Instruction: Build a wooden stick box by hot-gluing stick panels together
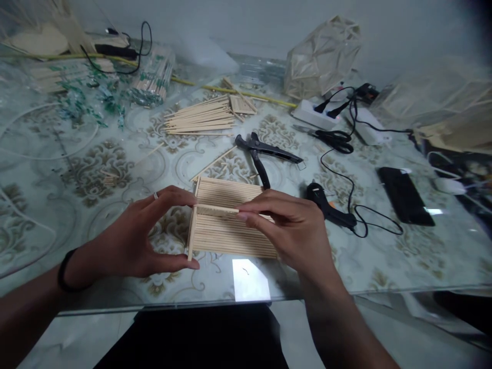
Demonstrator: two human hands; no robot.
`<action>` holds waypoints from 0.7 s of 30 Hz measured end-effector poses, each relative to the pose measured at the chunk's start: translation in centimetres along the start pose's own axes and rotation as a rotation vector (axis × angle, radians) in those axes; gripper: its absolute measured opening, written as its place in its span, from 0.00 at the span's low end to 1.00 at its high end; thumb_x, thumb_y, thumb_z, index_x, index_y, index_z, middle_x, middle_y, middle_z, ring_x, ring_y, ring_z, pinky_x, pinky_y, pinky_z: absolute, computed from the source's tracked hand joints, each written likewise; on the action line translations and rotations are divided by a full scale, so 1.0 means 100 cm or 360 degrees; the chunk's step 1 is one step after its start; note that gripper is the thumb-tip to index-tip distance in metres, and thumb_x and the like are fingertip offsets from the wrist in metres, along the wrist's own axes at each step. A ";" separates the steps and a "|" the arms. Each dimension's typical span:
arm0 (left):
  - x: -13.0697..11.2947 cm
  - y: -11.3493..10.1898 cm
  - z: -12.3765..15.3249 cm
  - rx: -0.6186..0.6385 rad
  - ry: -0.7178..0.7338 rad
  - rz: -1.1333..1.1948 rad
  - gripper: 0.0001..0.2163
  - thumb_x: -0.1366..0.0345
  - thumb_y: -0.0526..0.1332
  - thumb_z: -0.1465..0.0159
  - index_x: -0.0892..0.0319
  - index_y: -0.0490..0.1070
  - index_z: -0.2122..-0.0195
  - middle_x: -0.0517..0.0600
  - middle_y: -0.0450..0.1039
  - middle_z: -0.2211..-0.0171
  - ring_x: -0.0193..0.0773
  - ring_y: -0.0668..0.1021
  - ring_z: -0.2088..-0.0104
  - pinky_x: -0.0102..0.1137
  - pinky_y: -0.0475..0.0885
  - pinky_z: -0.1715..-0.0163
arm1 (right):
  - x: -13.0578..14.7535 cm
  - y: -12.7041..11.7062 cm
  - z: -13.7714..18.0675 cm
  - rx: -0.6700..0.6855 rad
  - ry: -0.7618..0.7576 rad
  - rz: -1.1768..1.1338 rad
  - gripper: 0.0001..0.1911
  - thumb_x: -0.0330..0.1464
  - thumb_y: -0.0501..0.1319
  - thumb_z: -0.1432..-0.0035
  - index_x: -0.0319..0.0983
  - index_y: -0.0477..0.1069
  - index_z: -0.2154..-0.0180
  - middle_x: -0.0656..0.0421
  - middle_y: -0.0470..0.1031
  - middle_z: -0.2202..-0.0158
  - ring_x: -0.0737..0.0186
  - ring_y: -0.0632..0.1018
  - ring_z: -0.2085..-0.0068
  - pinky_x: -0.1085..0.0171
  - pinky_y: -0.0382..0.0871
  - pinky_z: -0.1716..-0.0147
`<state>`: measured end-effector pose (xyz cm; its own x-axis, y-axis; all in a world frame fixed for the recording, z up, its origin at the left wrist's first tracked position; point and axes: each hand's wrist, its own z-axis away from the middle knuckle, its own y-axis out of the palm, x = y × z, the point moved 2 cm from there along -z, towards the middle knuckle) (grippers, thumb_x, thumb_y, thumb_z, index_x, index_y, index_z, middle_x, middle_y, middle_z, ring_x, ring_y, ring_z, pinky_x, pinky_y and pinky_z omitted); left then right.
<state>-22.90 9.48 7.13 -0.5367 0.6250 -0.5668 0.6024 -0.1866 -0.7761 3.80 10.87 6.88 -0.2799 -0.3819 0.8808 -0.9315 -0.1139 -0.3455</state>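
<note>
In front of me on the table lies a flat panel of wooden sticks (230, 238) set side by side. A stick runs across its left end. My left hand (142, 236) spans that end, thumb at the lower corner and fingers at the stick's upper part. Between the thumb and fingers of my right hand (288, 225) is the right end of a short wooden stick (217, 209). It lies lengthwise above the panel, its left end meeting the end stick near my left fingertips. The panel's right part is partly hidden by my right hand.
Behind the panel lie a black cutter tool (269, 148) and a pile of loose sticks (202, 117). To the right are a glue gun (330, 207) with its cord, a phone (405, 196), scissors (334, 139) and a power strip (315, 114). Wrapped stick bundles (151, 77) stand back left.
</note>
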 end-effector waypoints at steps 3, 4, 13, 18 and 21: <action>0.000 0.000 0.000 0.0001 -0.0014 0.0023 0.30 0.43 0.72 0.35 0.51 0.63 0.40 0.52 0.79 0.46 0.46 0.85 0.49 0.33 0.82 0.51 | 0.000 0.001 0.002 -0.0021 -0.0029 0.0047 0.08 0.25 0.74 0.38 0.45 0.88 0.64 0.63 0.87 0.68 0.65 0.83 0.67 0.64 0.77 0.65; 0.000 0.000 0.001 -0.0003 -0.0012 0.0030 0.31 0.44 0.73 0.35 0.51 0.63 0.40 0.52 0.79 0.46 0.46 0.85 0.49 0.33 0.82 0.51 | 0.000 0.001 0.002 -0.0022 -0.0036 0.0062 0.08 0.25 0.74 0.38 0.44 0.87 0.64 0.63 0.87 0.68 0.65 0.83 0.67 0.64 0.76 0.65; -0.002 -0.002 0.002 0.0017 -0.0019 0.0025 0.31 0.51 0.76 0.36 0.54 0.64 0.39 0.53 0.78 0.44 0.44 0.83 0.47 0.35 0.79 0.48 | -0.003 -0.006 0.011 0.0050 0.0192 -0.0164 0.06 0.30 0.71 0.34 0.45 0.83 0.65 0.63 0.79 0.70 0.64 0.78 0.68 0.63 0.72 0.69; -0.001 -0.002 0.004 0.0101 -0.0097 0.0121 0.30 0.54 0.76 0.35 0.54 0.63 0.38 0.54 0.76 0.42 0.47 0.81 0.44 0.38 0.77 0.44 | -0.010 -0.034 0.013 -0.0207 0.0468 -0.0921 0.09 0.40 0.76 0.41 0.46 0.81 0.68 0.64 0.65 0.76 0.65 0.64 0.77 0.64 0.64 0.79; 0.002 -0.006 0.004 0.0127 -0.0152 0.0205 0.35 0.42 0.74 0.38 0.53 0.64 0.37 0.55 0.76 0.42 0.51 0.80 0.43 0.43 0.77 0.42 | -0.012 -0.061 0.013 -0.0331 0.0625 -0.0953 0.15 0.40 0.79 0.49 0.43 0.76 0.75 0.67 0.54 0.81 0.67 0.53 0.80 0.65 0.49 0.84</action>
<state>-23.63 9.41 7.31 -0.5139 0.5180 -0.6838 0.6230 -0.3227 -0.7126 10.13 10.81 7.50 0.2632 0.0511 0.9634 -0.9645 -0.0091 0.2640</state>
